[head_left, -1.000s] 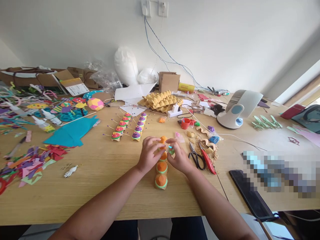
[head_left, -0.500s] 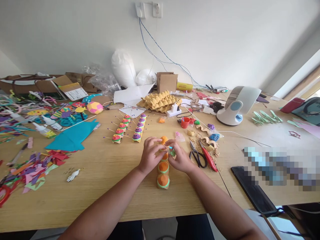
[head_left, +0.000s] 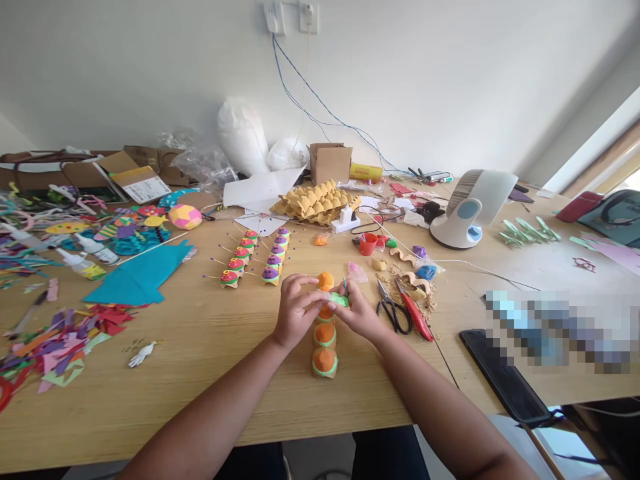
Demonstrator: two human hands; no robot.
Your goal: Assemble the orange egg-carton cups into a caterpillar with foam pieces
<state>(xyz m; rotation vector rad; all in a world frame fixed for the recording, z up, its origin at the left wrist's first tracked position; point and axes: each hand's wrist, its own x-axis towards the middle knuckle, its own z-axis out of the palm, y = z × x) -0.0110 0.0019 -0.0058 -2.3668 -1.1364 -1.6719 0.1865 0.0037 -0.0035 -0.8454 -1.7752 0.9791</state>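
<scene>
1. The left hand (head_left: pixel 299 313) was found half curled, its thumb and fingertips drawn close together at the left end of a light-green piece of soft material (head_left: pixel 341 299); whether that end was gripped could not be told.
2. The right hand (head_left: pixel 359 313) was found partly closed, the green piece being pinched between its thumb and fingers. A thin blue stick-like item (head_left: pixel 345 286) was seen at its fingertips.
3. The green piece was held over a row of orange-domed egg-carton cups with pale-green bands (head_left: pixel 325 335), set on the light wooden table (head_left: pixel 190 340). The row's middle was partly hidden by the hands.
4. Black-handled metal scissors (head_left: pixel 395 314) and a red-handled tool (head_left: pixel 416 316) were noted right of the right hand.
5. Beyond the left hand, a red-domed carton row (head_left: pixel 240 259) and a purple-domed carton row (head_left: pixel 276 257) were observed side by side.
</scene>
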